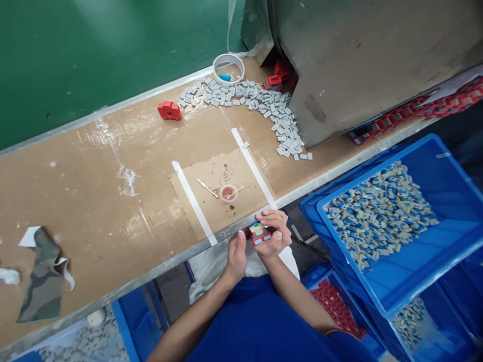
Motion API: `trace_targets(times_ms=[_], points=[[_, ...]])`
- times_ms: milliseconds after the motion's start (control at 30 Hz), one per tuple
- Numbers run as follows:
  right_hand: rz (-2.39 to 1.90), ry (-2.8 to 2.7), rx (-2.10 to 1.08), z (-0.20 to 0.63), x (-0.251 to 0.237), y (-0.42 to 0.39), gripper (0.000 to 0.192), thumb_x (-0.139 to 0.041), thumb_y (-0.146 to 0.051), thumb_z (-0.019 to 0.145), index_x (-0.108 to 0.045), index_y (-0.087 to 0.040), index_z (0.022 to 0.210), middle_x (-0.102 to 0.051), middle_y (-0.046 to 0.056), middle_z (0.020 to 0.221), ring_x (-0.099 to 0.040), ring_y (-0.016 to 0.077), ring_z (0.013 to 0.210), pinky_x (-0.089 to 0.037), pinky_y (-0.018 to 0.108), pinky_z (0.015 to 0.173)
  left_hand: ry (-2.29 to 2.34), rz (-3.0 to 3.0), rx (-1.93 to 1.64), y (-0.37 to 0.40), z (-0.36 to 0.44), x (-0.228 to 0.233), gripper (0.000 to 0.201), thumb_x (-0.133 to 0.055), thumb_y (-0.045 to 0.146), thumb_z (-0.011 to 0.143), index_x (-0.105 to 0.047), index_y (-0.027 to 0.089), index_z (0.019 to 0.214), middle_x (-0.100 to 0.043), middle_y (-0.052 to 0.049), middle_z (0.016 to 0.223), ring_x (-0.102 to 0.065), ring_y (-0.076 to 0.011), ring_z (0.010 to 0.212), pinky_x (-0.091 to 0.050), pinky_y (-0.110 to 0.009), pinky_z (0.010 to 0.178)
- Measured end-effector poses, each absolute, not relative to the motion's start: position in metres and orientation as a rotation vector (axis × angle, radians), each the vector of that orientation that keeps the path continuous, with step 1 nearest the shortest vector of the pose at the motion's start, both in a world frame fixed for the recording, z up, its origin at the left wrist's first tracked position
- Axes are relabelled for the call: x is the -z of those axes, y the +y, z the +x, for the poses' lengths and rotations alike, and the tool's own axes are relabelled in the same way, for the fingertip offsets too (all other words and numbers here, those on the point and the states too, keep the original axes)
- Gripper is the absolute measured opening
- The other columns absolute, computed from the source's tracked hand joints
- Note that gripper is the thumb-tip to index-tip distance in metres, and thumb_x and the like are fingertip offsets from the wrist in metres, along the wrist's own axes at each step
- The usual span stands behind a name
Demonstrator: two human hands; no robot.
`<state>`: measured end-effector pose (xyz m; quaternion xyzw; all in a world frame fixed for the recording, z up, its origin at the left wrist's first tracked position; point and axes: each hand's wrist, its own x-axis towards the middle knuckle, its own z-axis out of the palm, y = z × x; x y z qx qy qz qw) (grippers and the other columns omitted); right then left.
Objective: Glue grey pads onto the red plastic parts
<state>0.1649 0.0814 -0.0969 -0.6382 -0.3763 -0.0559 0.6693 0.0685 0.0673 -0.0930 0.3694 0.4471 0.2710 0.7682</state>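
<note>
A small red toy vehicle (260,236) with grey, yellow and light blue parts is held just off the table's front edge. My right hand (277,234) is closed round its right side, the thumb lying over the near end. At the left side of the toy, my left hand (237,255) is closed with its thumb up; its fingers are mostly hidden. Beyond my hands, a small cup of reddish paste (228,194) stands on a taped brown sheet (204,201), with a stick inside. A second wooden stick (207,188) lies to its left.
Many grey pieces (256,98) curve along the table's back right, near a tape roll (228,69) and a red part (169,110). A metal machine housing (362,60) stands at right. Blue bins (400,296) sit below. Camouflage cloth (42,281) lies left.
</note>
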Motion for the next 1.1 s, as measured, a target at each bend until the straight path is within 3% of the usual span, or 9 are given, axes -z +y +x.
trace_targets(times_ms=[400,1100], points=[[-1.442,-0.842,0.140,0.164,0.098,0.081,0.035,-0.035,-0.030,0.094,-0.062,-0.021,0.074,-0.067,0.004,0.067,-0.064,0.0258,0.071,-0.047,0.046,0.071,0.952,0.923,-0.588,0.080,0.069,0.079,0.055,-0.054,0.065,0.092,-0.075,0.016,0.106,-0.079,-0.012,0.111,-0.072,-0.0292,0.104,-0.055,-0.040,0.098],[-1.429,-0.858,0.133,0.166,0.103,0.079,0.036,-0.037,-0.033,0.097,-0.064,-0.022,0.076,-0.069,0.005,0.068,-0.065,0.0276,0.072,-0.045,0.048,0.074,0.984,0.778,-0.550,0.084,0.072,0.076,0.045,-0.066,0.056,0.086,-0.074,0.014,0.100,-0.079,-0.012,0.106,-0.071,-0.0296,0.103,-0.053,-0.042,0.099]])
